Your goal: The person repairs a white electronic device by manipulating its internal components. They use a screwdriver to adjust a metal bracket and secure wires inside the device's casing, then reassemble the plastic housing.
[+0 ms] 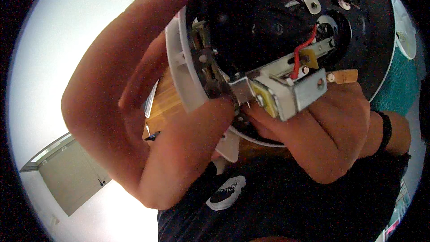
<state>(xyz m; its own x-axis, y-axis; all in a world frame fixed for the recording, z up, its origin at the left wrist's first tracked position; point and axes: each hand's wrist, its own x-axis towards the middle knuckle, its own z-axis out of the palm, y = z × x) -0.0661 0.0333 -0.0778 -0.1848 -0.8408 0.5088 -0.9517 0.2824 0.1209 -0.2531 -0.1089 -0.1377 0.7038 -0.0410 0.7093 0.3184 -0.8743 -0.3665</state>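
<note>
Left hand (112, 121) is arched wide, fingers and thumb hooked onto the left edge of a big black round housing (264, 49) held up in front of the chest, while the right hand (331, 130) curls in at its lower side, fingertips hidden so can't tell what they've got. White curved rim (182, 69) down the left, then a boxy metal block (309, 92) with a skinny red wire (303, 48) coming off it.

The left hand (105, 94) lies left of the housing (264, 4), the right hand (331, 130) (below the wire (297, 58)) lower right.
</note>
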